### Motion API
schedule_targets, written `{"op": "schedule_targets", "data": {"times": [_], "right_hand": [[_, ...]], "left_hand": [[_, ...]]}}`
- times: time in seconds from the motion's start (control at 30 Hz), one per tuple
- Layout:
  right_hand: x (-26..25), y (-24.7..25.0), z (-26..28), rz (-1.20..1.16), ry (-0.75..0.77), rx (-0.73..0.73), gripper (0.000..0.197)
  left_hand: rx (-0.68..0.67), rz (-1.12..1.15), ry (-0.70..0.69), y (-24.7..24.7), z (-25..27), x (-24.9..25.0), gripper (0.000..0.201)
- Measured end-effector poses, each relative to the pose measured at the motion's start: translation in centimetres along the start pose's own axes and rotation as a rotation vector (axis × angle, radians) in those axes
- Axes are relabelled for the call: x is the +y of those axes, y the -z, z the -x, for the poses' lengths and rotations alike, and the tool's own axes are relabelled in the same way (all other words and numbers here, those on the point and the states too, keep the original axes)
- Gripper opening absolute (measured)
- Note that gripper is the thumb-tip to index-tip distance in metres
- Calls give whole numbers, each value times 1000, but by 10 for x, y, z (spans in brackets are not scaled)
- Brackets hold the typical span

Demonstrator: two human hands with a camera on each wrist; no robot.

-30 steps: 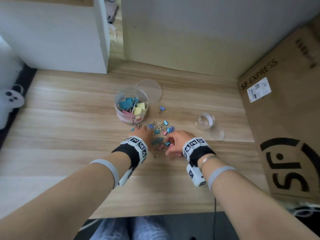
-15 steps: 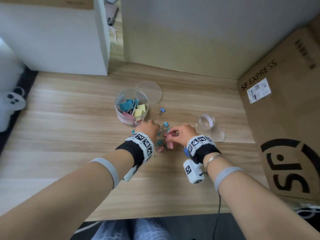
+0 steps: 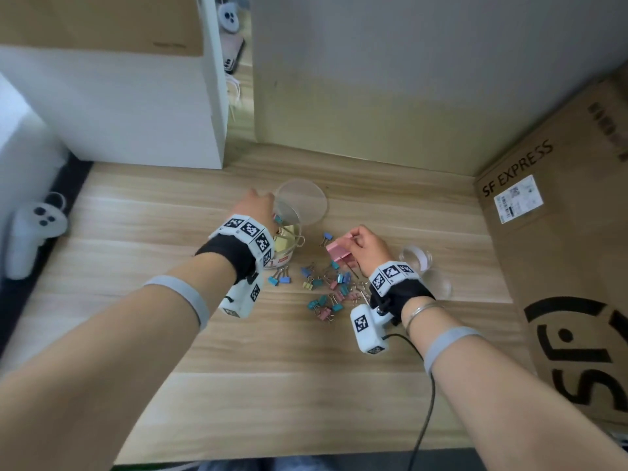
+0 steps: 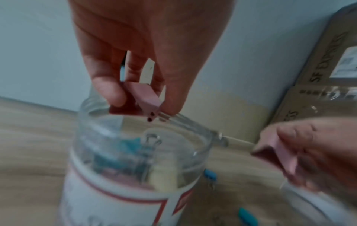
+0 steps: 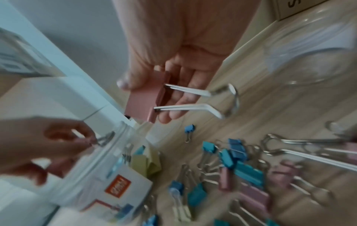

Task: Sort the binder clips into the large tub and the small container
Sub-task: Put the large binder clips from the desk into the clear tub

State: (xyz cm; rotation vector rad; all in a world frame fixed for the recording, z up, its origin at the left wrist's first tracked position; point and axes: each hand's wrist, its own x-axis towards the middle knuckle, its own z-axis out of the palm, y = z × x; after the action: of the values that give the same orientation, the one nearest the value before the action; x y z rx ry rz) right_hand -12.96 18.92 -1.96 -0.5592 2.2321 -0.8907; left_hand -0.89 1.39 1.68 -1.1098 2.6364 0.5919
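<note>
The left hand [image 4: 146,50] pinches a pink binder clip [image 4: 144,99] over the large tub [image 4: 135,168]; the right hand [image 3: 368,248] grips a bigger pink clip [image 3: 336,250] beside it.

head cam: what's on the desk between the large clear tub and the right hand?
Between the large clear plastic tub and the right hand, one small blue binder clip lies on the wooden desk; the head view shows it.
</note>
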Motion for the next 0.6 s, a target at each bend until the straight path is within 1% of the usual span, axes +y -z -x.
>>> {"op": "schedule_targets", "data": {"times": [0.1, 0.2, 0.3, 0.37, 0.43, 0.47, 0.53, 0.6], "right_hand": [[-15, 1, -8, -23, 25, -29, 32], [-34, 0, -17, -61, 52, -25, 39], [-54, -4, -25, -40, 98, 20, 38], [-67, -9, -30, -12, 119, 35, 33], [-79, -16, -35, -27, 126, 19, 29], [-85, -20, -37, -32, 126, -4, 29], [-95, -30, -38, -33, 121, -56, 28], [-101, -43, -39, -42, 120, -94, 27]], "left_hand": [[18, -16, 16, -7, -5, -3, 31], [70, -38, 17, -10, -11, -8, 32], [84, -74, 9, -11, -18, -15, 29], [44, -78, -13, -12, -20, -18, 29], [11, -80, -33, -14, -21, -19, 32], [21, -70, -40, -15, -21, -19, 32], [101, 6, -26, -14, -21, -24, 29], [187, 140, 32, -11, -23, -33, 31]]}}
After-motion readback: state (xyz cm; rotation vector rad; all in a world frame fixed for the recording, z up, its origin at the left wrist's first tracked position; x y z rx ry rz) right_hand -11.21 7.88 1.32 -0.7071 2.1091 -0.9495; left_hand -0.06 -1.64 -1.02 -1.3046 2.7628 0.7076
